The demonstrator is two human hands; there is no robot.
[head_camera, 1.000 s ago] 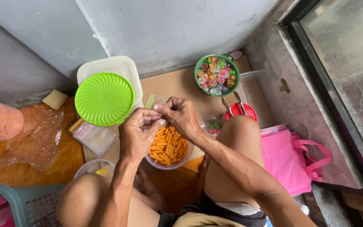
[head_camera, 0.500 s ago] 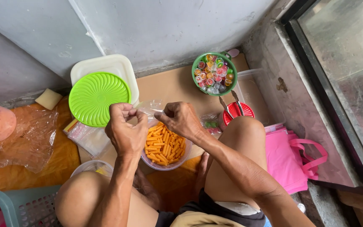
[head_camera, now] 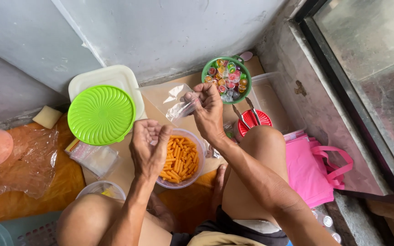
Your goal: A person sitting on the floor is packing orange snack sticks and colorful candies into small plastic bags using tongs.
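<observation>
Grey plastered wall meets a floor laid with brown cardboard (head_camera: 96,175) and orange sheeting, and we sit here with our knees drawn up over the work. Our right hand (head_camera: 208,111) pinches a small clear plastic bag (head_camera: 167,101) by its lower corner between thumb and fingertips; the grip is closed tight on the film, and the bag hangs open and flat toward the wall, with nothing in it that we can see. Our left hand (head_camera: 147,148) is raised just above the clear bowl of orange snack sticks (head_camera: 181,159), palm up, fingers loosely curled and thumb apart; it holds nothing that we can make out.

As we judge it, the packing is at an early point for this bag: it is picked up and spread, but no sticks are in it yet, and the bowl looks well filled. A small stack of clear bags (head_camera: 94,157) lies just left of the bowl, so plenty appear unfilled.

Around us sit a bright green ribbed lid (head_camera: 101,115) resting on a cream square container (head_camera: 115,77), a green bowl of coloured jelly cups (head_camera: 226,78) near the wall, a red round lid (head_camera: 256,119) with scissors on it, and a pink bag (head_camera: 308,171) by our right knee.
</observation>
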